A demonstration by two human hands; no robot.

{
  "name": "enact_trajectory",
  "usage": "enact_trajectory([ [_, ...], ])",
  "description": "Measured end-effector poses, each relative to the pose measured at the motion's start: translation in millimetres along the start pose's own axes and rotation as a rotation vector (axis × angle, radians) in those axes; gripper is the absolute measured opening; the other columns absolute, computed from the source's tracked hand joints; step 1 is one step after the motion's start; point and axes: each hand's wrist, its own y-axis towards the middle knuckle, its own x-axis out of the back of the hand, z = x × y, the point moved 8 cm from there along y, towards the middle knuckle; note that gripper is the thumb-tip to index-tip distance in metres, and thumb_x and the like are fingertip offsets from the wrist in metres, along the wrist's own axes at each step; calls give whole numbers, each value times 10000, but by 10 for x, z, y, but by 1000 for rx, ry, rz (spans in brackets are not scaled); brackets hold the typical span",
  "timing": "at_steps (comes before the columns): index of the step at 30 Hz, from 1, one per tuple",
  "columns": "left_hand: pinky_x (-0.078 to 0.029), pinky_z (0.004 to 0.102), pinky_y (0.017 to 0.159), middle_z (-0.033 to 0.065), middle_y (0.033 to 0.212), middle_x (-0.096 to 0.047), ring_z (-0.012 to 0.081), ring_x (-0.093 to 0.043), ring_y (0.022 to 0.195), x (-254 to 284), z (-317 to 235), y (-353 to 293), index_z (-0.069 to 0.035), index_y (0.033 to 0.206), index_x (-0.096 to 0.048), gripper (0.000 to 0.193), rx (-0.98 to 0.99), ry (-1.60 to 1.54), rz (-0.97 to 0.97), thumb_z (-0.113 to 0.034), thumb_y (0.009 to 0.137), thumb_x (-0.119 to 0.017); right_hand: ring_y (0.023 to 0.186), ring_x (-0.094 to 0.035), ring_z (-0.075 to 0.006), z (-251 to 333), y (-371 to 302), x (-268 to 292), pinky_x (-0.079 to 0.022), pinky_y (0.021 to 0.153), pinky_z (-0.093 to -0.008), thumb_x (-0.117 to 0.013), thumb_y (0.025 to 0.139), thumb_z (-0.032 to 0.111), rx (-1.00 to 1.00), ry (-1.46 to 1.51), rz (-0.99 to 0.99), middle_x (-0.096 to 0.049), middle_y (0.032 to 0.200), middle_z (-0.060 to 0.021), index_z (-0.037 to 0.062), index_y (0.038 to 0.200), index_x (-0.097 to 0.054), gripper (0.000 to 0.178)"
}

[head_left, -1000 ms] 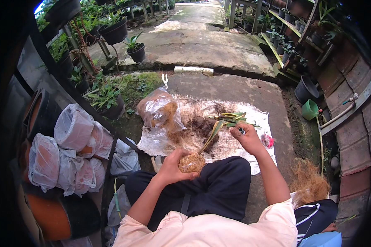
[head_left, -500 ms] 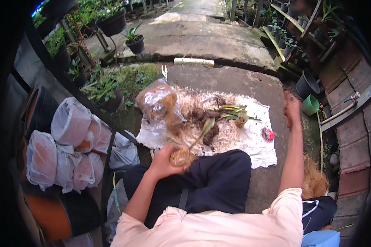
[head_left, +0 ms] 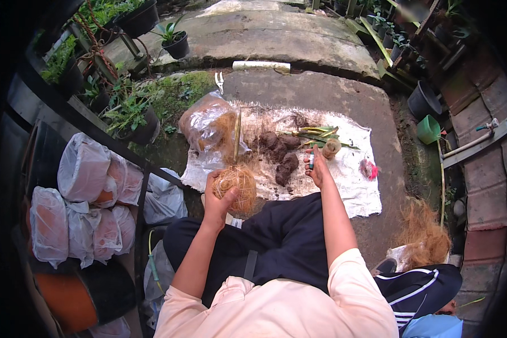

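My left hand (head_left: 218, 198) is closed round a ball of brown coconut fibre (head_left: 235, 188) bound with thin string. A narrow upright leaf (head_left: 237, 135) rises from the top of the ball. Over the right part of the white woven sheet (head_left: 349, 194), my right hand (head_left: 319, 167) has its fingers curled round a small teal-and-white object (head_left: 311, 160), too small to name. Just beyond that hand stands a spool of twine (head_left: 331, 147). Cut green and yellow leaves (head_left: 319, 135) lie behind it, and dark clumps of soil (head_left: 284, 160) sit between my hands.
A clear plastic bag of fibre (head_left: 209, 127) rests on the sheet's left side, with white-handled pruners (head_left: 219, 82) beyond it. A small red bundle (head_left: 369, 169) lies at right. Wrapped pots (head_left: 84, 169) are stacked on my left; loose fibre (head_left: 425, 234) lies by a person's dark-clothed leg (head_left: 417, 293).
My right hand has come in from far right to beside the twine spool. My left hand has turned the fibre ball, so its leaf now points up instead of leaning right.
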Motion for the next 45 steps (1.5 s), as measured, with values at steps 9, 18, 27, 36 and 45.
enact_trajectory([
  [9, -499, 358, 935, 87, 1193, -575, 188, -581, 1092, 48, 73, 54, -99, 1344, -407, 695, 54, -126, -56, -246, 795, -807, 427, -342, -66, 81, 125, 280, -257, 386, -237, -592, 973, 386, 161, -72, -244, -522, 764, -11, 158, 1144, -492, 302],
  [18, -508, 368, 940, 75, 1237, -555, 205, -572, 1133, 51, 104, 52, -114, 1349, -406, 843, 46, -89, -48, -473, 729, -849, 545, -464, -79, 44, 241, 334, -358, 453, -222, -557, 988, 357, 196, -160, -275, -622, 890, -23, 160, 1227, -493, 317],
  [27, -518, 414, 944, 98, 1276, -524, 231, -557, 1178, 106, 179, 46, -115, 1360, -390, 908, 43, -121, -56, -763, 758, -594, 643, -497, -104, 38, 135, 309, -422, 623, -301, -567, 951, 456, 85, -14, -215, -643, 1023, -38, 175, 1287, -437, 457],
  [36, -395, 508, 1060, 92, 1371, -473, 269, -448, 1312, 179, 236, 32, -125, 1385, -408, 981, 203, -239, -149, -895, 811, -206, 628, -499, -100, 67, 89, 448, -380, 560, -273, -563, 958, 430, 177, 35, -347, -609, 907, 6, 205, 1162, -473, 317],
  [45, -409, 527, 1050, 95, 1407, -445, 286, -441, 1325, 160, 195, 14, -127, 1421, -380, 932, 190, -340, -133, -849, 862, -193, 708, -565, -151, -39, 106, 473, -446, 632, -327, -537, 965, 477, 135, 150, -254, -626, 998, -31, 212, 1266, -457, 409],
])
